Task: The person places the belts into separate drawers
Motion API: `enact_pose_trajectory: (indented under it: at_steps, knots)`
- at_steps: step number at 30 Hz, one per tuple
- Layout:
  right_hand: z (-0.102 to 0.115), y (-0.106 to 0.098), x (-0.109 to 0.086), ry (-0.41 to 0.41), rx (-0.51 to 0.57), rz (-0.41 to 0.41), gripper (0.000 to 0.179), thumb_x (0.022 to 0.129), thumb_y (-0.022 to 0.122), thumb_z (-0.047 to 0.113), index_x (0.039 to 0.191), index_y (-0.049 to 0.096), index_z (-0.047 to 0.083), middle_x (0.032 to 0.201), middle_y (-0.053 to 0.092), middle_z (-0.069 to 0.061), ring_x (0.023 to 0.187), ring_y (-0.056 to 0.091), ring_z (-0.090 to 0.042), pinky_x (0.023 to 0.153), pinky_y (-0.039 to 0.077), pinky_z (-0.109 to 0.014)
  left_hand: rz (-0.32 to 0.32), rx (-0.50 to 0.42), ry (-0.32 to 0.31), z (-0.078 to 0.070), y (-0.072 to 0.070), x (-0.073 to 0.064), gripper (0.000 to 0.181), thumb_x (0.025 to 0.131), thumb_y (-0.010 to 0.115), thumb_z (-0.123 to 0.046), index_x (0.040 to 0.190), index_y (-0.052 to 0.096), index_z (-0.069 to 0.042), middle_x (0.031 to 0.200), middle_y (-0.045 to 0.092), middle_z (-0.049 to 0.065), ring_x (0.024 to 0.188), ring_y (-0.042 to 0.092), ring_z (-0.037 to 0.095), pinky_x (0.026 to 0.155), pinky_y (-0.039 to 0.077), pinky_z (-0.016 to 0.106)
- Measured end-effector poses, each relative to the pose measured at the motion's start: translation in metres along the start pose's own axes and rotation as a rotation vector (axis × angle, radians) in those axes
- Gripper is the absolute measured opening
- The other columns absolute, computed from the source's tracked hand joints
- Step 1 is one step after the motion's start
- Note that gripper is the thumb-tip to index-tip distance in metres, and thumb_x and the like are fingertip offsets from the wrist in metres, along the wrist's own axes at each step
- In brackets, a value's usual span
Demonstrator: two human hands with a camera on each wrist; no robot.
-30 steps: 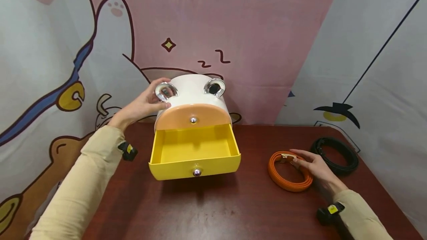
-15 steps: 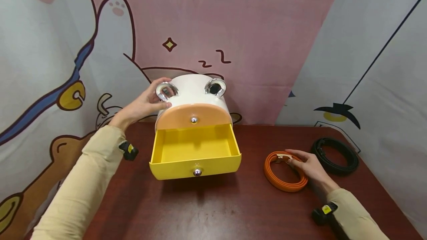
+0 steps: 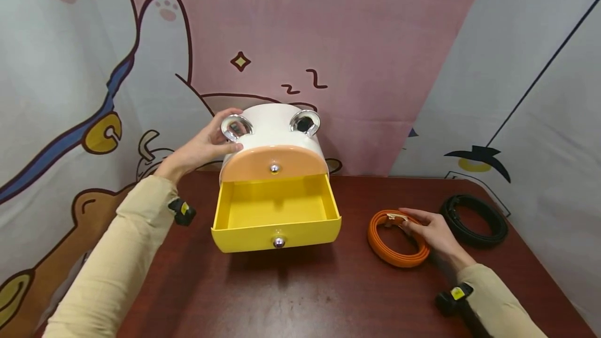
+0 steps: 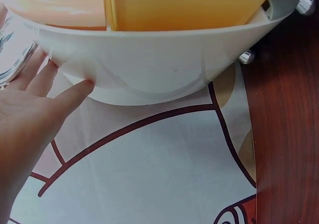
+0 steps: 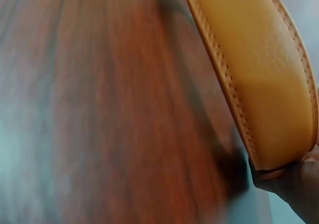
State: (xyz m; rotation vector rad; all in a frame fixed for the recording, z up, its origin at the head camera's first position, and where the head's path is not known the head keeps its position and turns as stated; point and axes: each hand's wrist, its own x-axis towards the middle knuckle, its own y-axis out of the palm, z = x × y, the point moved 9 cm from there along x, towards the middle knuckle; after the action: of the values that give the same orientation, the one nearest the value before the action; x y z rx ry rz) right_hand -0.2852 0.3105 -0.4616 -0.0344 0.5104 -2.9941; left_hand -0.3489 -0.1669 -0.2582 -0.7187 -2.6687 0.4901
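Note:
A white tabletop drawer box (image 3: 271,132) with two silver ring eyes stands at the back of the table. Its lower yellow drawer (image 3: 276,236) is pulled out with a bare interior, and the upper orange drawer (image 3: 263,163) is closed. My left hand (image 3: 202,147) rests on the box's left side, around the left ring eye; in the left wrist view its fairly straight fingers (image 4: 75,94) touch the white shell. On the right, my right hand (image 3: 434,233) pinches a coiled orange belt (image 3: 399,258) near its buckle. The belt's stitched strap (image 5: 259,74) appears close up in the right wrist view.
A coiled black belt (image 3: 497,223) lies on the right side of the reddish-brown table (image 3: 300,296), just beyond my right hand. Behind the table hangs a cartoon-printed cloth (image 3: 366,40).
My right hand has shifted a little to the left, carrying the orange belt with it away from the black belt. The left hand and the drawer box stay put.

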Motion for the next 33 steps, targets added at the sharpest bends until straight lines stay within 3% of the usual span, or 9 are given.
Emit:
enact_pose_trajectory:
  at_steps: [8, 22, 29, 33]
  knots:
    - [0.015, 0.009, 0.006, -0.042, -0.004, 0.019, 0.048, 0.094, 0.065, 0.013, 0.134, 0.051, -0.008, 0.103, 0.067, -0.015, 0.08, 0.063, -0.012, 0.069, 0.054, -0.027, -0.003, 0.011, 0.002, -0.001, -0.001, -0.002, 0.074, 0.092, 0.065, -0.005, 0.15, 0.019, -0.02, 0.124, 0.045, 0.017, 0.105, 0.055, 0.026, 0.087, 0.047, 0.03]
    - [0.04, 0.011, 0.014, -0.073, -0.047, 0.001, 0.047, 0.094, 0.066, 0.014, 0.133, 0.053, -0.006, 0.112, 0.064, -0.016, 0.089, 0.067, -0.018, 0.074, 0.056, -0.036, 0.006, -0.017, 0.008, -0.001, -0.001, 0.0, 0.075, 0.092, 0.065, -0.003, 0.15, 0.02, -0.021, 0.123, 0.047, 0.017, 0.103, 0.057, 0.024, 0.086, 0.048, 0.03]
    - [0.053, 0.011, 0.015, -0.053, -0.022, -0.012, 0.048, 0.094, 0.064, 0.012, 0.137, 0.05, -0.005, 0.12, 0.058, -0.027, 0.088, 0.067, -0.015, 0.073, 0.055, -0.03, -0.002, -0.009, 0.0, 0.0, 0.0, 0.001, 0.077, 0.092, 0.065, -0.003, 0.151, 0.018, -0.019, 0.121, 0.048, 0.017, 0.101, 0.058, 0.025, 0.085, 0.049, 0.03]
    - [0.063, 0.012, 0.017, -0.043, 0.014, -0.011, 0.05, 0.095, 0.064, 0.012, 0.137, 0.048, -0.007, 0.114, 0.062, -0.021, 0.084, 0.067, -0.011, 0.073, 0.055, -0.03, 0.002, -0.013, 0.01, -0.001, 0.0, 0.001, 0.077, 0.092, 0.065, -0.003, 0.151, 0.019, -0.02, 0.122, 0.047, 0.018, 0.099, 0.058, 0.025, 0.083, 0.049, 0.03]
